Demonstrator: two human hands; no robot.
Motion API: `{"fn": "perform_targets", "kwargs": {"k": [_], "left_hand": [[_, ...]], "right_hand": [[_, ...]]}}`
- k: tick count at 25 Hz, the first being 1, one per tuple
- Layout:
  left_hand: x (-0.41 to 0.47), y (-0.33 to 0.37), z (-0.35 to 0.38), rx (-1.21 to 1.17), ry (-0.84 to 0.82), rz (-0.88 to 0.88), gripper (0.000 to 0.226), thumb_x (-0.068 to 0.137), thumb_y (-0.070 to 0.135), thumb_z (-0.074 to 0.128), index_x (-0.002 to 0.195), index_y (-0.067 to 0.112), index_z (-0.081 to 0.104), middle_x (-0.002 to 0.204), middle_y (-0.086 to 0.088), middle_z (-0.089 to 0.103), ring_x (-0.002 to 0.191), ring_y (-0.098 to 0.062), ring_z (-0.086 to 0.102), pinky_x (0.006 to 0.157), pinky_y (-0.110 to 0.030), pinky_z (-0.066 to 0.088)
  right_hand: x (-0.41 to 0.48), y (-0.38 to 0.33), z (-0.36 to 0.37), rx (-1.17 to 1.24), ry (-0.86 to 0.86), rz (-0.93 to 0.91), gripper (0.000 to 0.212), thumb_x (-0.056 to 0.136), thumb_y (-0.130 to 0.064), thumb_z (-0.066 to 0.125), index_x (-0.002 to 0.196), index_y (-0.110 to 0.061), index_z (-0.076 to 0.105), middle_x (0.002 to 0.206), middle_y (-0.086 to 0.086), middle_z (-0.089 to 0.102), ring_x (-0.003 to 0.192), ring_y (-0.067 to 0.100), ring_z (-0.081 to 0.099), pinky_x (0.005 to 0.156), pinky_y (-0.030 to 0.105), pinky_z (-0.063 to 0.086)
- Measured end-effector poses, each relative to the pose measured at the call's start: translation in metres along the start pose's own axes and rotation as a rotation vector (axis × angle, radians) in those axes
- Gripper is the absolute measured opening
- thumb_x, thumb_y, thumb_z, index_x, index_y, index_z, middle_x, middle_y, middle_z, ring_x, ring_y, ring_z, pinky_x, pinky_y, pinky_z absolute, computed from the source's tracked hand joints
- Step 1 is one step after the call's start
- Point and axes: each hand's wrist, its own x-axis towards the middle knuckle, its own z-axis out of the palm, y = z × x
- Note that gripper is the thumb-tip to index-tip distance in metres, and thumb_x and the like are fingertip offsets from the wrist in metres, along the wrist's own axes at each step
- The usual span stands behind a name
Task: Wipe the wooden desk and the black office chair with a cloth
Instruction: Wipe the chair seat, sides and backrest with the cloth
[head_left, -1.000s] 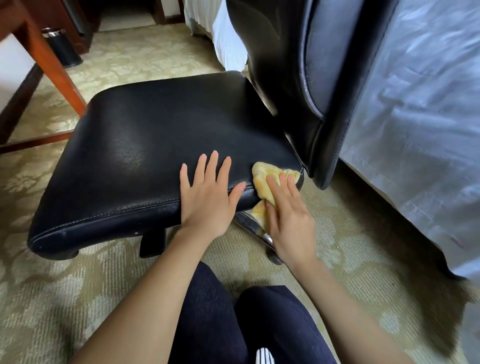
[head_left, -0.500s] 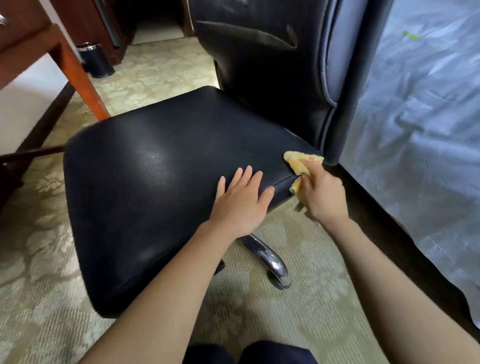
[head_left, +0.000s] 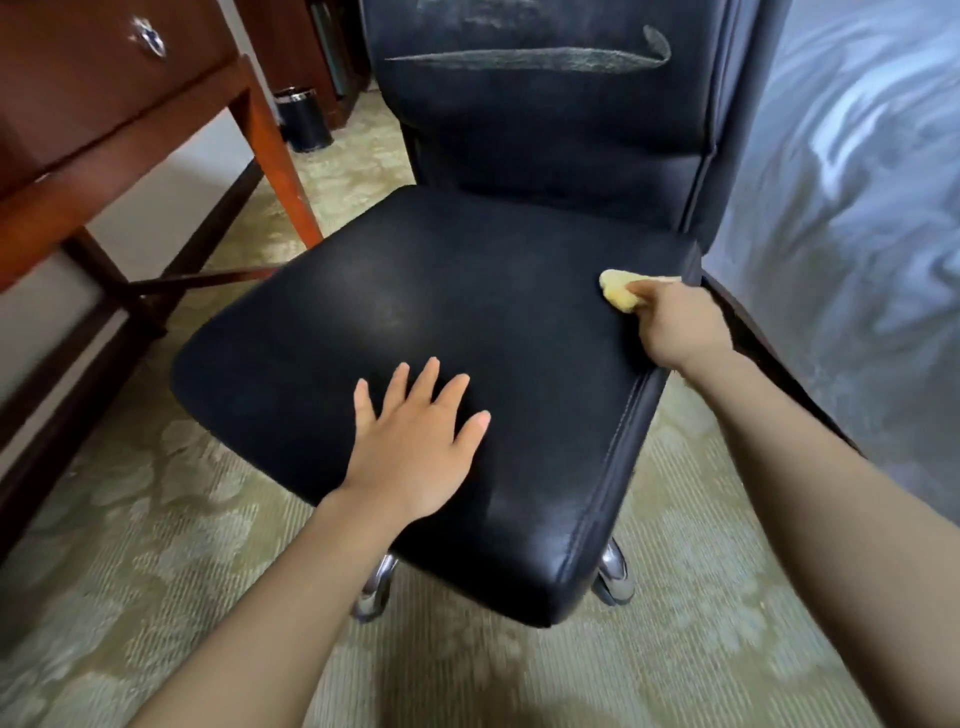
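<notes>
On the patterned carpet (head_left: 156, 519), chair: black office chair (head_left: 467, 291) upright, seat towards the viewer, backrest behind, chrome base legs (head_left: 615, 571) showing under the front edge.
Desk: wooden desk (head_left: 104, 130) at left, near the chair but apart from it; one drawer (head_left: 93, 67) with a metal pull.
Left hand (head_left: 415, 447): flat on the front part of the seat, fingers straight and spread, holding nothing.
Right hand (head_left: 680, 327): at the seat's rear right corner, fingers curled round the yellow cloth (head_left: 615, 293); fingertips hidden.
Waste bin (head_left: 304, 119): small, black, metal rim, on carpet beyond the desk leg.
Cloth: bunched, on the seat surface, near the backrest's base.
</notes>
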Motion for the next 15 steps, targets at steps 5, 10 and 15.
{"fn": "perform_targets", "kwargs": {"k": [5,10,15], "left_hand": [[-0.013,0.004,-0.041,0.008,-0.105,-0.033,0.056,0.099,0.051,0.023,0.15,0.032,0.012,0.16,0.004,0.002,0.147,-0.02,-0.003,0.115,-0.052,-0.006],[-0.033,0.034,-0.156,-0.051,-0.134,-0.029,0.056,0.099,0.051,0.023,0.151,0.032,0.011,0.16,0.006,0.002,0.147,-0.018,-0.001,0.115,-0.051,-0.006],[-0.041,0.068,-0.318,-0.078,-0.044,0.003,0.056,0.099,0.051,0.024,0.15,0.033,0.012,0.16,0.007,0.006,0.146,-0.016,0.006,0.115,-0.049,-0.002]], "right_hand": [[-0.042,-0.038,-0.017,0.119,-0.082,-0.145,0.042,0.094,-0.012,0.042,0.128,-0.033,0.054,0.127,0.006,0.06,0.112,0.033,0.056,0.09,0.039,0.048],[-0.066,-0.076,-0.117,0.334,-0.198,-0.177,0.036,0.098,-0.02,0.043,0.132,-0.031,0.051,0.106,0.004,0.068,0.1,0.027,0.062,0.088,0.034,0.047],[-0.058,-0.124,-0.276,0.569,-0.167,-0.146,0.032,0.097,-0.024,0.048,0.128,-0.031,0.056,0.092,-0.006,0.068,0.088,0.02,0.066,0.089,0.036,0.05]]}}
